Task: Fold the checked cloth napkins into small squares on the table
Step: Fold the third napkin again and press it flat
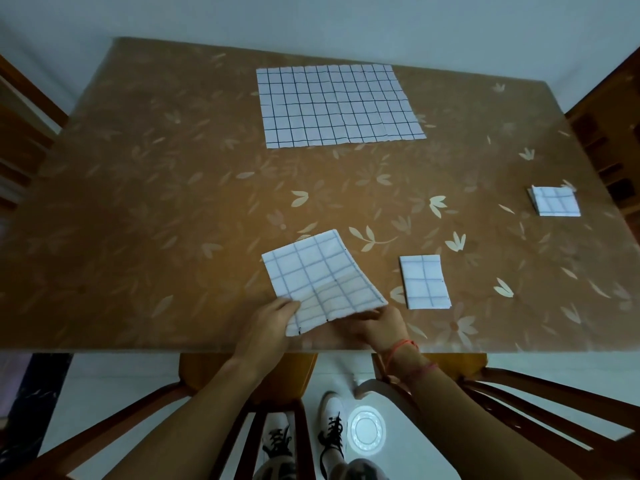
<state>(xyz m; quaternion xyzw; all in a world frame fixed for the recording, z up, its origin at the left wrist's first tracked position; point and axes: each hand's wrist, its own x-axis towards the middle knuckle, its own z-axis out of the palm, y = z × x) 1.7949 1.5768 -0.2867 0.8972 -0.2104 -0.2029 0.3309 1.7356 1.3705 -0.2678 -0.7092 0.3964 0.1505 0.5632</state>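
Note:
A half-folded checked napkin [318, 275] hangs tilted above the table's near edge. My left hand [273, 322] pinches its near left corner and my right hand [381, 325] grips its near right corner from underneath. To the right lies a small folded napkin [425, 282], flat and apart from my hands. Another folded square napkin [555, 201] rests near the right edge. A large unfolded checked napkin [337, 103] lies spread flat at the far middle.
The brown table [156, 202] has a leaf-patterned cover. Wooden chairs stand at the left [20, 133], at the right [609, 147] and under the near edge [249, 379]. My shoes and a round light reflection show on the floor below.

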